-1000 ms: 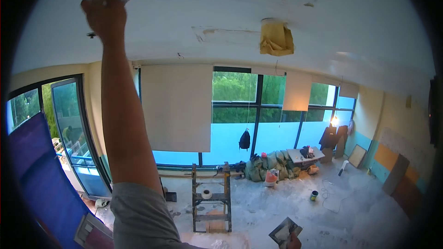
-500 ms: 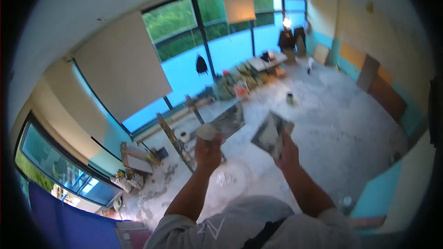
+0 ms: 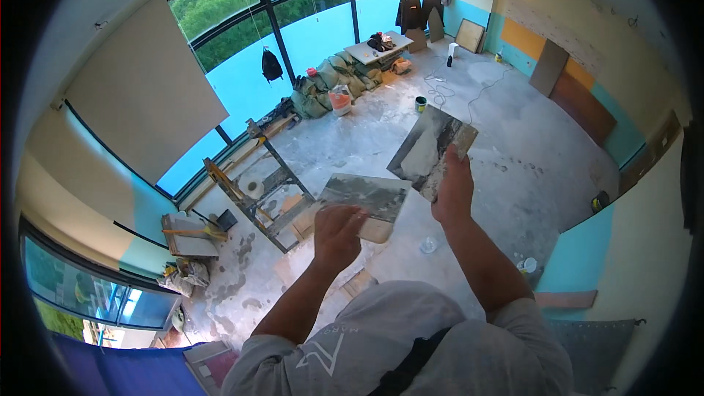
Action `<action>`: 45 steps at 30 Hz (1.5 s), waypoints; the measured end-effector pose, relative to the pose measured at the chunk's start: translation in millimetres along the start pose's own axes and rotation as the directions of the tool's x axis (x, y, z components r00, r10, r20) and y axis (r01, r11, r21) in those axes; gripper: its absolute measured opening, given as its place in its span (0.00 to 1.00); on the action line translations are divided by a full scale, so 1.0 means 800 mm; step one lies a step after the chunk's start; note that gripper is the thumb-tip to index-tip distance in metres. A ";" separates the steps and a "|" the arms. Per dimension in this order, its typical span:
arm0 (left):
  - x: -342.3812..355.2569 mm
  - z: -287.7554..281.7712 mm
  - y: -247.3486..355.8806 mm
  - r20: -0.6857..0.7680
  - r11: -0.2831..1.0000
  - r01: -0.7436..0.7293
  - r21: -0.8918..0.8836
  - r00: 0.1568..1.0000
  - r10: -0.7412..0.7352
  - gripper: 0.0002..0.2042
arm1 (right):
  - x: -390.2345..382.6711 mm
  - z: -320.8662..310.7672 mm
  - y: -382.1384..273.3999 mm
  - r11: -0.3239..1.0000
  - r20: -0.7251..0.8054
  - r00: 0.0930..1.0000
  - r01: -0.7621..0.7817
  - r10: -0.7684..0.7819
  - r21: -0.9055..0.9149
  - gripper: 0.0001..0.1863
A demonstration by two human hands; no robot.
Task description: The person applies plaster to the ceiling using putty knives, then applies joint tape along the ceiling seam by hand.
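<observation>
The person stands high above the floor (image 3: pixel 513 169), both hands out in front. The left hand (image 3: pixel 337 233) has its fingers curled round the handle of a trowel (image 3: pixel 364 196), whose flat blade carries a smear of grey plaster. The right hand (image 3: pixel 453 189) grips the lower edge of a hawk (image 3: pixel 433 148), tilted, with a pale lump of plaster on it. The two blades sit near each other, not touching as far as I can tell. Below lie a trestle (image 3: pixel 265 192), a pile of sacks (image 3: pixel 323 88) and a small bucket (image 3: pixel 420 103). My worry is that tilt: the plaster could slide off and drop. With both hands full this high up, a wobble would be hard to catch
</observation>
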State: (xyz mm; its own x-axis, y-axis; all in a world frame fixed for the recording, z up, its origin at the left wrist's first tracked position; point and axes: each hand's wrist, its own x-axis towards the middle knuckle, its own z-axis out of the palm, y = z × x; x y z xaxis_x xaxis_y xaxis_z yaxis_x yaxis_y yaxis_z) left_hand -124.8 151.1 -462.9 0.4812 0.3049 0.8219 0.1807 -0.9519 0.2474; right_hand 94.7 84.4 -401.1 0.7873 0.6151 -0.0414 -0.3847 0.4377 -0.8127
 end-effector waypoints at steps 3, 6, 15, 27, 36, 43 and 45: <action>0.006 0.015 0.015 0.047 1.000 -0.012 0.018 0.999 0.011 0.23 | 0.005 -0.005 0.009 0.998 0.052 0.998 0.037 -0.035 -0.052 0.25; 0.003 0.020 0.012 0.062 1.000 0.006 -0.005 0.998 -0.006 0.24 | -0.008 0.005 0.002 0.986 0.102 0.994 0.059 -0.043 -0.155 0.26; 0.015 0.041 -0.013 -0.105 0.999 0.031 0.039 0.994 -0.026 0.24 | -0.066 -0.015 0.041 0.859 0.349 0.931 0.265 -0.110 -0.438 0.19; 0.037 -0.023 -0.098 0.540 -0.118 0.594 -0.796 0.607 -0.583 0.21 | -0.007 -0.058 0.065 0.788 0.426 0.695 -0.612 0.579 -0.072 0.24; -0.044 0.014 -0.123 0.729 0.087 0.958 -0.275 0.266 -0.630 0.22 | -0.016 -0.054 0.098 0.717 0.468 0.601 -0.689 0.648 -0.108 0.22; -0.086 -0.017 -0.132 0.601 0.249 0.965 -0.078 0.245 -0.760 0.22 | -0.019 -0.065 0.107 0.733 0.430 0.657 -0.680 0.620 -0.018 0.22; -0.112 -0.019 -0.142 0.435 0.244 0.968 -0.067 0.248 -0.865 0.21 | -0.014 -0.059 0.102 0.725 0.415 0.665 -0.688 0.621 0.017 0.21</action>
State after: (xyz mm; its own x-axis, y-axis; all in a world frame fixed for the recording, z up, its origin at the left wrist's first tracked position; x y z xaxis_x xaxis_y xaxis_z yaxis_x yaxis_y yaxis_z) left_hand -201.9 231.4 -557.0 0.3365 0.9123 -0.2334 0.4519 0.0610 0.8900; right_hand 76.8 82.4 -494.2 0.0846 0.9529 -0.2914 -0.8294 -0.0947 -0.5506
